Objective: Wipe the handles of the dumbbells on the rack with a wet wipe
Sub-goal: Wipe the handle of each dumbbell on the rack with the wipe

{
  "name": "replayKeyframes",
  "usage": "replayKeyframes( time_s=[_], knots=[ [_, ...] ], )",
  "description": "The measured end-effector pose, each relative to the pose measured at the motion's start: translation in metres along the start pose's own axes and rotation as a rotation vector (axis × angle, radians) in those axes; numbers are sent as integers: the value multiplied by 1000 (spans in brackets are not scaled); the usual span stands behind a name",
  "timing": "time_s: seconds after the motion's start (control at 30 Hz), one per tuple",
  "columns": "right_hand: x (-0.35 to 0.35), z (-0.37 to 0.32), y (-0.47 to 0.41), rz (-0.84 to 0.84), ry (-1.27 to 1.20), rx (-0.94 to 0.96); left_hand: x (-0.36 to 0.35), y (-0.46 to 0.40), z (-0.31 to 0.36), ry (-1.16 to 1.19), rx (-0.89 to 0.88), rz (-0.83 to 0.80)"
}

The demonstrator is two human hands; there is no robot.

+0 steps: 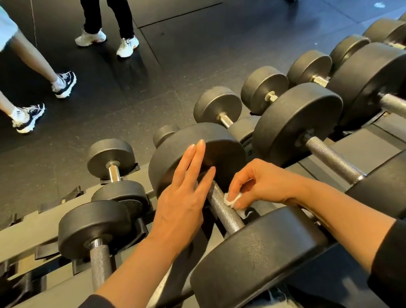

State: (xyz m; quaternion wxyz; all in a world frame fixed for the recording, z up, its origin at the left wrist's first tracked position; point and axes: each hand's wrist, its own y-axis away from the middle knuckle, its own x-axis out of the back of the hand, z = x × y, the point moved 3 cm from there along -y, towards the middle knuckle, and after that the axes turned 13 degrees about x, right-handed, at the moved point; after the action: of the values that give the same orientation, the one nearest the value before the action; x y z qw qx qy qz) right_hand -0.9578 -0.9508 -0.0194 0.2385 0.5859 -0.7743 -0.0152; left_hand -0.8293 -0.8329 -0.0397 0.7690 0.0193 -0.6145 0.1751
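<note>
we pinch the wet wipe [233, 199] in our right hand [261, 184] against the handle [224, 210], whose long axis runs from the rack's near edge to its far edge. our left hand [180, 204], fingers straight, steadies the far weight [225, 150].

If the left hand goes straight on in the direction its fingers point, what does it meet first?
Most likely the far weight head of the dumbbell being wiped. The left hand has straight fingers already overlapping it; whether they touch is unclear.

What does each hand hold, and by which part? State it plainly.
The right hand pinches a crumpled wet wipe against the dumbbell handle. The left hand holds nothing; its fingers are straight.
</note>
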Motion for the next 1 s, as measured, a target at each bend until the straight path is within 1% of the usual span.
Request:
replayKeyframes(
  time_s=[0.1,0.2,0.37,0.5,0.53,0.6,0.63,0.67,0.7,0.77,0.83,0.93,1.0],
  knots=[
    [-1,0,7,-44,-1,-18,-1,0,2,26,13,0],
    [0,-1,11,-44,-3,-35,-1,0,3,46,22,10],
    [0,-9,21,-122,-98,-53,-1,3,2,86,3,30],
    [2,-7,13,38,-133,-59,0,5,1,122,-13,45],
    [1,-8,12,30,-103,-69,0,5,1,136,-16,48],
    [-1,-11,13,-53,-64,-100,2,5,1,180,-33,52],
    [-2,-13,15,-87,-71,-102,2,5,1,214,-52,52],
    [-2,-16,18,-86,-88,-93,3,5,1,258,-77,49],
    [0,-19,20,-43,-110,-80,3,4,2,304,-101,42],
    [11,-22,24,140,-147,-62,4,-2,8,365,-123,18],
    [29,-25,32,318,-116,-59,5,-14,18,425,-128,-2],
    [57,-31,50,469,-28,-70,4,-33,37,533,-158,-26],
    [75,-37,64,546,29,-87,0,-45,49,565,-184,-42]
  ],
)
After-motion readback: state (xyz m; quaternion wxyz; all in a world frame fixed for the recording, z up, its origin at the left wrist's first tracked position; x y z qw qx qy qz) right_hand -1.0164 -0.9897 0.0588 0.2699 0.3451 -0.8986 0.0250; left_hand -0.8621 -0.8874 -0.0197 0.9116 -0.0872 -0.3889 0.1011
